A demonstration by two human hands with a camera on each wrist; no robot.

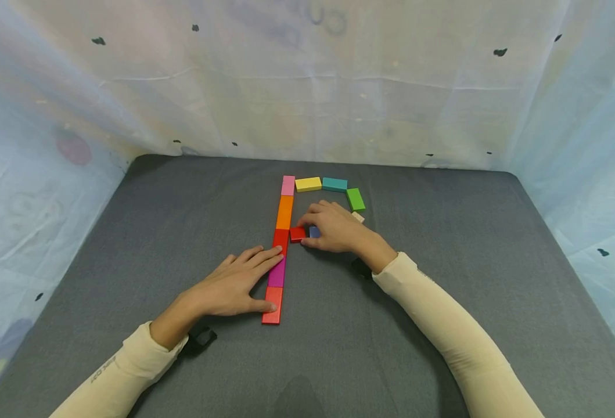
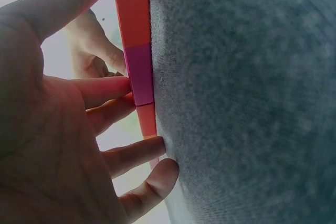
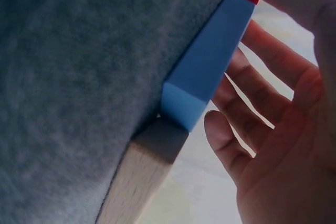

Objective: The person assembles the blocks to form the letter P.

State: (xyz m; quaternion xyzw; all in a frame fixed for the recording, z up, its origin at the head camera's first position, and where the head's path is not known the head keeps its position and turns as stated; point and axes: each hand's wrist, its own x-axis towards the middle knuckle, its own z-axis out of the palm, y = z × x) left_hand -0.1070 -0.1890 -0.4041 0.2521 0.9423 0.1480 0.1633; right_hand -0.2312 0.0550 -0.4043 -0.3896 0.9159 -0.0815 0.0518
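Five-sided contact is not plain, but my left hand (image 1: 234, 284) lies with spread fingers over a straight column of blocks. Its fingertips rest by a red block (image 1: 281, 237) and a magenta block (image 1: 276, 276), its thumb on the nearest coral-red block (image 1: 272, 318). Beside the column, my right hand (image 1: 338, 229) pinches a small red block (image 1: 297, 234) between thumb and forefinger. Under that palm is a blue block (image 3: 210, 51), partly hidden in the head view. A plain wooden block (image 3: 139, 182) adjoins the blue one.
Orange (image 1: 284, 212) and pink (image 1: 288, 185) blocks continue the column away from me. Yellow (image 1: 308, 184), teal (image 1: 334, 184) and green (image 1: 356, 199) blocks curve right from its top. A grey cloth (image 1: 182, 203) covers the table; pale sheeting (image 1: 307, 104) hangs behind.
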